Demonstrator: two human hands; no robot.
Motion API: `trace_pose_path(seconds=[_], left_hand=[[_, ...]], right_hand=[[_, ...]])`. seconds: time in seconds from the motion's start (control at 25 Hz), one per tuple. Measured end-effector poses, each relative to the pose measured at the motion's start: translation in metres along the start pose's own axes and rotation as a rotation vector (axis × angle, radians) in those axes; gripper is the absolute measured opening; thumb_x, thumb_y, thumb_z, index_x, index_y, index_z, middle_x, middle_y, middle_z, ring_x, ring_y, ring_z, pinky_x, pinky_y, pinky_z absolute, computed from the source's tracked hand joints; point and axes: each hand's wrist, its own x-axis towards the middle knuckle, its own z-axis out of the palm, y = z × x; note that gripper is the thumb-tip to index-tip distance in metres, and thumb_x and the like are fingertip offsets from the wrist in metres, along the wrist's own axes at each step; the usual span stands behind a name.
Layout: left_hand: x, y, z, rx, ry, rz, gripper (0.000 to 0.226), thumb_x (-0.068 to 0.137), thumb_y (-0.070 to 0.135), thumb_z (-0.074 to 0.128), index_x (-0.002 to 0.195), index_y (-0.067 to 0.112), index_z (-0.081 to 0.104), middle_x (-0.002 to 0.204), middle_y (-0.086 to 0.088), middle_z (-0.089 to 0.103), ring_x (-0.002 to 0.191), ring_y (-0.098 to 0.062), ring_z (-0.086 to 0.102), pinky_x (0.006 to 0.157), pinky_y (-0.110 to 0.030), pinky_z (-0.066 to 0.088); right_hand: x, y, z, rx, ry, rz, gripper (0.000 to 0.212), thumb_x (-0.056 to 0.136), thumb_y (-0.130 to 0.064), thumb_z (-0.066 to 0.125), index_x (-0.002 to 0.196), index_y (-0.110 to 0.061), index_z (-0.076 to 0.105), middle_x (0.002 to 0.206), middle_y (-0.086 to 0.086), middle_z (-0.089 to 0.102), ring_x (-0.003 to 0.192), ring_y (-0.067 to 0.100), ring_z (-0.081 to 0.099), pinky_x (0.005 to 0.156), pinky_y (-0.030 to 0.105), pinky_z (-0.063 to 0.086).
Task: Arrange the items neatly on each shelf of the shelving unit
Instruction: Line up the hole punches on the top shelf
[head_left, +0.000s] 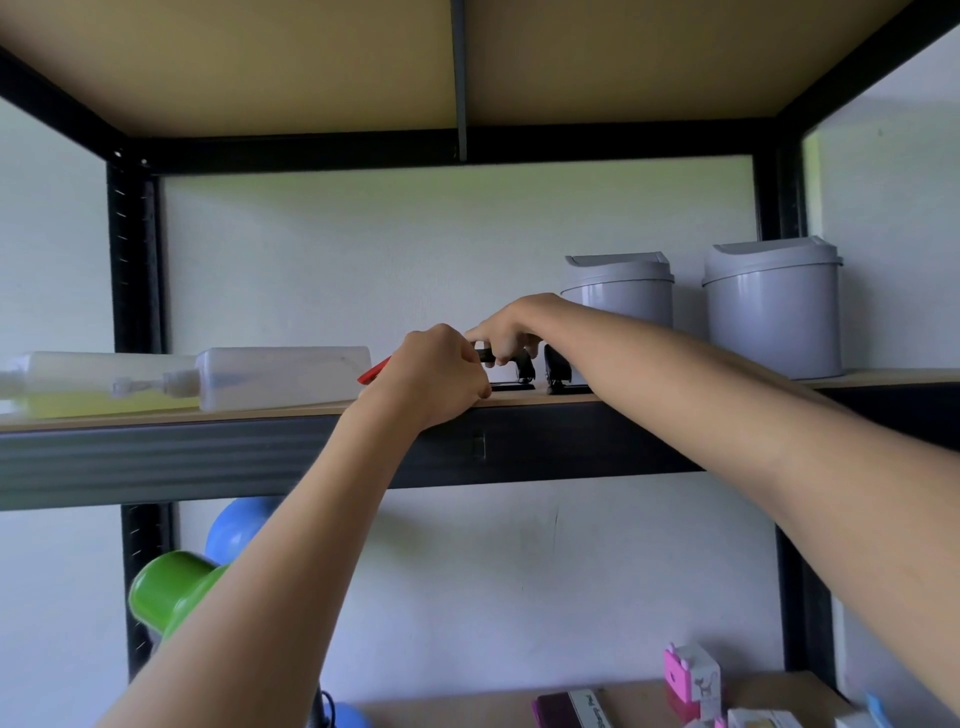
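left hand (441, 371) fingers curled round red-handled tool (375, 371) | right hand (506, 330) fingers gripping black stapler (514, 366)

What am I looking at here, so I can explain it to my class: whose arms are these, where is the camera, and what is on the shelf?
There is no machine: a person wears one camera on the head, looking at their own arms. The left hand curls round a red-handled tool. The right hand grips a black stapler-like object; a second black one stands beside it. On the same shelf lie two clear bottles on their sides at left, and two grey lidded bins stand at right.
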Motion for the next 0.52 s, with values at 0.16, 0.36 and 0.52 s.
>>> trace_pose_path(seconds=[0.16, 0.36, 0.52], left_hand=[[-0.003, -0.002, 0.000, -0.010, 0.103, 0.027, 0.025, 0.077, 0.004, 0.050, 0.082, 0.012, 0.073, 0.088, -0.010, 0.068, 0.084, -0.029, 0.063, 0.069, -0.032, 0.049], [-0.016, -0.004, -0.016, -0.082, 0.427, 0.099, 0.027, 0.077, 0.000, 0.049, 0.083, 0.019, 0.068, 0.083, 0.000, 0.067, 0.080, -0.020, 0.062, 0.072, -0.029, 0.051], [0.001, -0.018, -0.047, 0.049, 0.426, 0.089, 0.019, 0.081, 0.004, 0.057, 0.091, 0.016, 0.068, 0.087, -0.002, 0.068, 0.083, -0.021, 0.062, 0.076, -0.033, 0.053]], right_hand=[[-0.008, -0.001, -0.002, 0.040, 0.007, 0.039, 0.060, 0.099, -0.006, 0.043, 0.151, -0.022, 0.019, 0.100, -0.001, 0.045, 0.060, 0.008, 0.031, 0.053, 0.020, 0.032], [-0.027, 0.001, -0.011, 0.197, 0.253, 0.054, 0.063, 0.090, 0.009, 0.030, 0.148, -0.017, 0.029, 0.149, 0.009, 0.032, 0.120, 0.024, 0.047, 0.083, 0.031, 0.039], [-0.062, -0.007, -0.007, 0.387, 0.446, -0.009, 0.056, 0.090, 0.010, 0.027, 0.138, -0.013, 0.044, 0.143, 0.012, 0.040, 0.127, 0.028, 0.043, 0.090, 0.031, 0.037]])
